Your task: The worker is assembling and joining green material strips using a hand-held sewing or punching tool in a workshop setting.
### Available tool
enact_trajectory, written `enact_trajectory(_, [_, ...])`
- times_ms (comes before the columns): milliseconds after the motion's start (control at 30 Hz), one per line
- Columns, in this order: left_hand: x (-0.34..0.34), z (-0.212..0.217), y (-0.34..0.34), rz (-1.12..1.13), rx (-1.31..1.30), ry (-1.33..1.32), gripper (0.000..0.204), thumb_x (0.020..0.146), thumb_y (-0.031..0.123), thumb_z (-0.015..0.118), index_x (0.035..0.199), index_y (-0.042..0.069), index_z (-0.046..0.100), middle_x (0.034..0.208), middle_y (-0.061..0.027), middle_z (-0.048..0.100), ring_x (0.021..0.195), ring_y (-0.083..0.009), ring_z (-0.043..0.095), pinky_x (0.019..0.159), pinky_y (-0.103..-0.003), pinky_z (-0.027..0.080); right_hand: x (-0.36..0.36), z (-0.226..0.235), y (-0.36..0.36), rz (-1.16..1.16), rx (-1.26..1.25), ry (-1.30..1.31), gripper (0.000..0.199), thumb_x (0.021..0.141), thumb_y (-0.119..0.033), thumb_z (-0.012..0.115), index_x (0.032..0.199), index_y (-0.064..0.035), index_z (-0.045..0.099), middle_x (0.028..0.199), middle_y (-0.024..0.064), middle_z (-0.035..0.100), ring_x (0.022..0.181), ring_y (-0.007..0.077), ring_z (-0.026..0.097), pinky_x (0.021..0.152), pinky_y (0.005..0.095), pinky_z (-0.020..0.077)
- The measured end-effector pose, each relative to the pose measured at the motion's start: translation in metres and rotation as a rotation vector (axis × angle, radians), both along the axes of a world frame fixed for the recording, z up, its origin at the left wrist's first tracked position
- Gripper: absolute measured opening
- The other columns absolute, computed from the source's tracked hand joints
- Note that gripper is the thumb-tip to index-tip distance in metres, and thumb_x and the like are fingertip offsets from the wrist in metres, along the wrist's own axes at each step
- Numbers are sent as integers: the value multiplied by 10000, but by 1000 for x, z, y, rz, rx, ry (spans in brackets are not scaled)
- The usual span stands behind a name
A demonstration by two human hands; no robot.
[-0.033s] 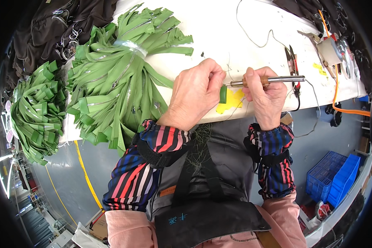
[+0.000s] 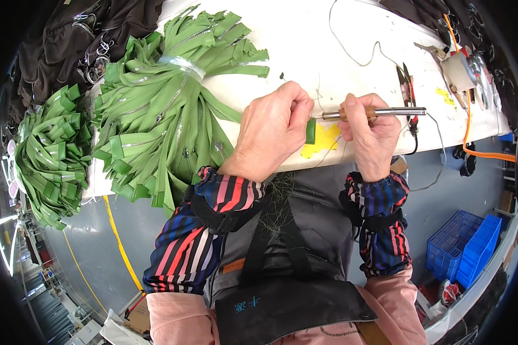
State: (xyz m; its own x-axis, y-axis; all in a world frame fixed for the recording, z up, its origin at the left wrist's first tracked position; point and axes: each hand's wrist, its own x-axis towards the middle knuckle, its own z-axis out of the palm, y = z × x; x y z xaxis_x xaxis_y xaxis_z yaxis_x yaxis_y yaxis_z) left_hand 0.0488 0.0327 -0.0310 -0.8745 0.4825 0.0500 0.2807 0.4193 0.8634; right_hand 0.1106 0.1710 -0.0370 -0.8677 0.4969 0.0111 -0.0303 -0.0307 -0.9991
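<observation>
My left hand (image 2: 276, 127) is closed in a pinch near the table's front edge. From under its fingertips shows the end tab of a green zipper (image 2: 310, 132); the rest of that strip is hidden by the hand. My right hand (image 2: 371, 135) grips a slim tool (image 2: 406, 111) with a wooden grip and metal ends, held level. The tool's tip points left, close to the left fingertips and the tab; whether it touches is too small to tell. A yellow piece (image 2: 328, 140) lies beneath, between the hands, with fine loose threads about it.
A tied bundle of green zippers (image 2: 155, 109) covers the table's left side, with another green bundle (image 2: 54, 155) beyond it. Dark garments (image 2: 46, 49) lie at the far left. Red-handled snips (image 2: 407, 86), an orange cord (image 2: 469, 123) and thin wires are on the right. Blue crates (image 2: 454, 241) stand below.
The tool in my right hand has shifted very slightly to the right. Everything else looks the same.
</observation>
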Motion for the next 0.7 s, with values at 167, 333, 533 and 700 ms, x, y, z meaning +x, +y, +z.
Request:
enact_trajectory(167, [9, 22, -16, -203, 14, 39, 64, 836, 58, 540, 819, 1, 516, 737, -69, 571, 692, -131, 532, 611, -268, 432, 1, 4, 7, -122, -118, 146, 172, 861, -144, 587, 754, -13, 553, 640, 40, 580, 478, 59, 507, 425, 185, 388])
enact_trajectory(333, [45, 42, -38, -603, -272, 402, 114, 745, 72, 608, 850, 41, 574, 1000, -108, 550, 1014, -298, 480, 829, -401, 404, -2, 1, 7, -207, -150, 179, 199, 877, -168, 564, 777, 4, 553, 659, 60, 581, 464, 76, 505, 437, 208, 415])
enact_trajectory(533, [44, 44, -28, -364, -279, 451, 397, 740, 88, 631, 1108, -4, 516, 1007, -142, 529, 961, -305, 497, 822, -375, 414, 2, 1, 10, -202, -158, 202, 230, 889, -196, 546, 795, 13, 551, 653, 70, 571, 454, 89, 494, 454, 218, 423])
enact_trajectory(700, [33, 20, -21, -333, -388, 564, 468, 766, 118, 618, 1192, -6, 469, 1033, -139, 493, 922, -282, 499, 804, -356, 434, 3, 3, 7, -201, -137, 178, 223, 890, -189, 543, 809, 19, 550, 657, 73, 571, 477, 95, 506, 473, 215, 420])
